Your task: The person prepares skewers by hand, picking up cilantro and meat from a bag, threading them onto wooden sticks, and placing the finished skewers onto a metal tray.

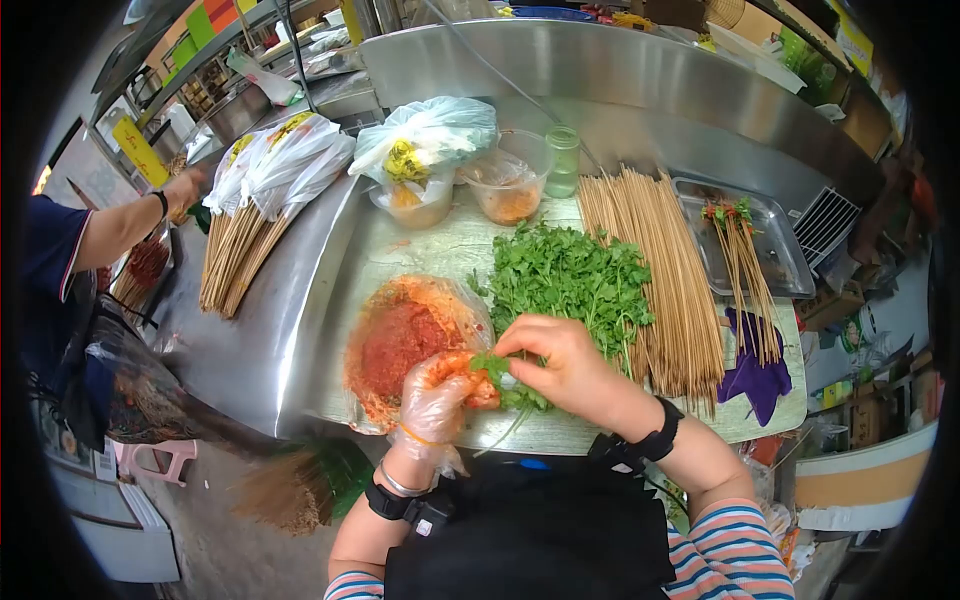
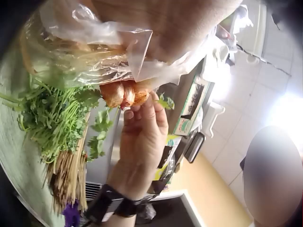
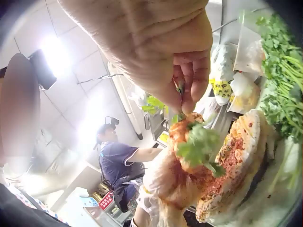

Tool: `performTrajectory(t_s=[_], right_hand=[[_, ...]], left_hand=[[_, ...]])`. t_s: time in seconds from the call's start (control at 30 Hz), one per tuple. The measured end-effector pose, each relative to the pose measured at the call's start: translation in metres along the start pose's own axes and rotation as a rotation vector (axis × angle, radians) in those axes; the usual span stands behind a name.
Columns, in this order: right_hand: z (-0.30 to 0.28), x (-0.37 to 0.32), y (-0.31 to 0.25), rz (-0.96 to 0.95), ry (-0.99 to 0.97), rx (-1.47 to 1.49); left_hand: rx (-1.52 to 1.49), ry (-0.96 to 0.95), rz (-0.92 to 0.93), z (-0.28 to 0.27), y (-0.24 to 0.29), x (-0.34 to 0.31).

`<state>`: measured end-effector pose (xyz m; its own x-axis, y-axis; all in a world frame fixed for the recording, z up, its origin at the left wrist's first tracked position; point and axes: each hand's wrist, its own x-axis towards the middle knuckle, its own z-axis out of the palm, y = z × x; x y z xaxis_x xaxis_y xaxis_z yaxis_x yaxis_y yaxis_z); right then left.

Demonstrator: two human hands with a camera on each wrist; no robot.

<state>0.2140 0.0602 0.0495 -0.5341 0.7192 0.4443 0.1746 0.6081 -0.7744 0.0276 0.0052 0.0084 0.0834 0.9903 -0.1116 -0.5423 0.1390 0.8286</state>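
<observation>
My left hand (image 1: 432, 395) wears a clear plastic glove, its curled fingers smeared with red sauce. It grips a sprig of cilantro (image 3: 201, 144), whose leaves hang out over the gloved fingers in the right wrist view. My bare right hand (image 1: 575, 365) pinches the same cilantro right at the left fingertips. Just behind the left hand sits a plastic-lined bowl (image 1: 468, 305) of red chilli paste (image 1: 395, 345). A heap of fresh cilantro (image 1: 570, 275) lies beyond the right hand on the pale green board (image 1: 385, 250).
Many wooden skewers (image 1: 650, 280) lie right of the cilantro. A metal tray (image 1: 785, 250) holds a few loaded skewers over a purple cloth (image 1: 757, 380). Plastic tubs (image 1: 512, 180) and a green jar (image 1: 563, 165) stand behind. Bagged skewers (image 1: 240, 250) lie left, near another person's arm (image 1: 125, 230).
</observation>
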Motion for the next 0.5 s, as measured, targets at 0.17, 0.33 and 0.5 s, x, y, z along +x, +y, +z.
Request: performTrajectory(t_s=[0.17, 0.33, 0.5], right_hand=[[0.014, -0.005, 0.008, -0.104, 0.007, -0.039], [-0.014, 0.0, 0.001, 0.228, 0.044, 0.189], [0.004, -0.023, 0.023, 0.438, -0.14, 0.345]], left_hand=[[-0.016, 0.015, -0.002, -0.01, 0.0, 0.0], [0.134, 0.111, 0.062, -0.017, 0.003, 0.0], [0.007, 0.125, 0.062, -0.013, 0.008, 0.001]])
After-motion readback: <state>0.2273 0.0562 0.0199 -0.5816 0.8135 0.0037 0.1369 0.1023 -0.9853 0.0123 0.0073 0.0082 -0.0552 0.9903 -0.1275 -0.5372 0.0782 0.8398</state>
